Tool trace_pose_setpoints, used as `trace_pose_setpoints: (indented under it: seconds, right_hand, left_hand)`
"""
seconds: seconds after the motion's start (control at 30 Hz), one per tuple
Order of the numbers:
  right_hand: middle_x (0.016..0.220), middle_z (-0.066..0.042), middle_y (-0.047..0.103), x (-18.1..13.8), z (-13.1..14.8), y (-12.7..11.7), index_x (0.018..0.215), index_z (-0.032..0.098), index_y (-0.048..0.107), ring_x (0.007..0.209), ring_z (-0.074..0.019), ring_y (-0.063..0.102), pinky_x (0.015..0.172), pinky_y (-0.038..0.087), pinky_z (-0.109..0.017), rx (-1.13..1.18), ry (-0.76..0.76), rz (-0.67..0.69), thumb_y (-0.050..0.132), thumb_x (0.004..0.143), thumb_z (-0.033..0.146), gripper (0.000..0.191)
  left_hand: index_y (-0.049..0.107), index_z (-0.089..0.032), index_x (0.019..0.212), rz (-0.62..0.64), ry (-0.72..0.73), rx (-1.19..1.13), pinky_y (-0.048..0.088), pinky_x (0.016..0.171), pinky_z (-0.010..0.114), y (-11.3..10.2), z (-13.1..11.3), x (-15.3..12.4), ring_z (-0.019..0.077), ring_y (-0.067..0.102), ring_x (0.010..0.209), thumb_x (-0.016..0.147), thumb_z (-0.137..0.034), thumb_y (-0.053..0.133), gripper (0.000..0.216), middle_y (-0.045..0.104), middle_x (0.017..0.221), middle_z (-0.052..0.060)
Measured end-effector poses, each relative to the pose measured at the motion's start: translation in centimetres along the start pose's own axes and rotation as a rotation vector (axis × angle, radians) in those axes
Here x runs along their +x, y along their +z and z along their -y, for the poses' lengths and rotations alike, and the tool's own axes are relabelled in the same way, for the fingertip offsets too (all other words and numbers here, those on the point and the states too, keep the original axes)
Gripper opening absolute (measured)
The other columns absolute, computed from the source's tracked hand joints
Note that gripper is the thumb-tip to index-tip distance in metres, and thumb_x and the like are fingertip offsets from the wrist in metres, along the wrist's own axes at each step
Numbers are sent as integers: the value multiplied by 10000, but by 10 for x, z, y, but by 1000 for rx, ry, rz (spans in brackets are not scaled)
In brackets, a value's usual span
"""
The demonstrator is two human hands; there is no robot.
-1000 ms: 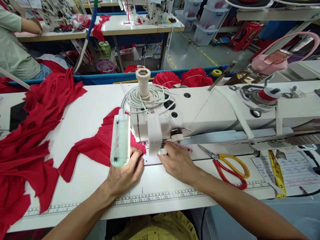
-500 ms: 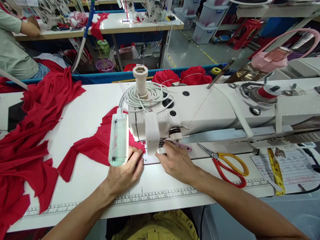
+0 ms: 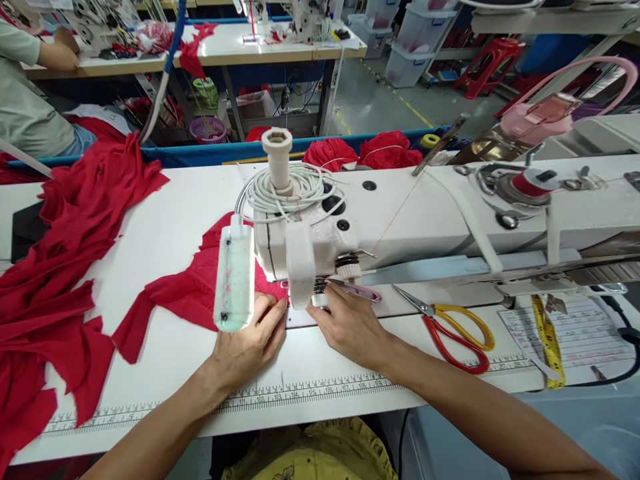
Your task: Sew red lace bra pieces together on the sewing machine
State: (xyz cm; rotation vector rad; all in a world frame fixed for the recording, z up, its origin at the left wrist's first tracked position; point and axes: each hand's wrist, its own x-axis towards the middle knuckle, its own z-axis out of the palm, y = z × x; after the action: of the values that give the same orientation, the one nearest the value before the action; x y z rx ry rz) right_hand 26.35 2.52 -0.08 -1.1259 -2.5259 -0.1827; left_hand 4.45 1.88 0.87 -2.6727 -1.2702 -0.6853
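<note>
White table (image 3: 170, 353) fills my feed; sewing machine (image 3: 415, 207) across it, red heap (image 3: 70, 267) down the left side. Between them lies the red piece (image 3: 183, 300), flat on the table, its right edge at the machine's head, its left tip at or nearly at the heap's edge. Main worry, as I judge it: that tip could snag on the heap and drag the piece askew if pulled. Left hand (image 3: 250, 333) rests on the piece's near edge, fingers together; I cannot tell whether they pinch cloth or only press. Right hand (image 3: 350, 323) is curled, fingertips hidden at the head; pink-handled snips (image 3: 367, 292) show just behind it, and I cannot tell if they are gripped. Fingers this near the head could be nicked should the mechanism run; the lamp (image 3: 235, 273) hides part of the piece from me, so a fold there could go unseen. Scissors (image 3: 431, 311) point at the right wrist's side; a backward sweep might knock them. My count, big to small: one table, one machine at hand, one heap, one piece, two hands, two red bundles (image 3: 330, 153), one scissors, one lamp, one snips, one red spool (image 3: 530, 183).
</note>
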Motion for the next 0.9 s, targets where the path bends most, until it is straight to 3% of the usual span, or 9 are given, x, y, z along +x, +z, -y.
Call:
trace_pose_setpoints:
  seconds: [0.2, 0.4, 0.63, 0.77, 0.9]
  right_hand:
    - [816, -73, 532, -3, 3, 2, 981, 149, 684, 810, -200, 494, 641, 364, -301, -22, -12, 28, 446, 912, 31, 274]
    - [719, -42, 491, -1, 5, 1, 986, 161, 698, 768, -196, 481, 609, 342, -297, -72, -25, -44, 474, 905, 28, 273]
    - [736, -48, 503, 1, 6, -1, 917, 163, 687, 774, -195, 481, 624, 359, -296, -64, -23, -19, 496, 891, 26, 236]
    - [766, -60, 502, 1, 3, 0, 766, 170, 637, 783, -195, 478, 629, 364, -295, -24, -16, -26, 481, 883, 27, 242]
    - [782, -66, 496, 1, 1, 1, 722, 174, 615, 791, -196, 469, 612, 347, -286, -21, -21, -33, 473, 880, 38, 252]
  left_hand:
    - [672, -175, 1123, -10, 3, 13, 437, 773, 366, 1, 2, -2, 208, 650, 836, 916, -139, 572, 232, 701, 884, 55]
    - [676, -153, 1143, 14, 67, 39, 485, 870, 465, -3, 2, -1, 306, 646, 1089, 917, -109, 552, 261, 718, 1092, 141]
    - [664, -206, 1220, 72, 27, 3, 509, 929, 570, 0, 8, -8, 292, 680, 1033, 901, -39, 498, 397, 725, 1138, 122]
    - [661, -164, 1225, 50, 38, 2, 526, 950, 530, 6, 4, -10, 325, 624, 1197, 892, -8, 494, 404, 691, 1237, 165]
    - [653, -85, 1212, 35, 69, 64, 532, 949, 482, 10, 0, -11, 329, 633, 1189, 883, 36, 464, 398, 681, 1251, 198]
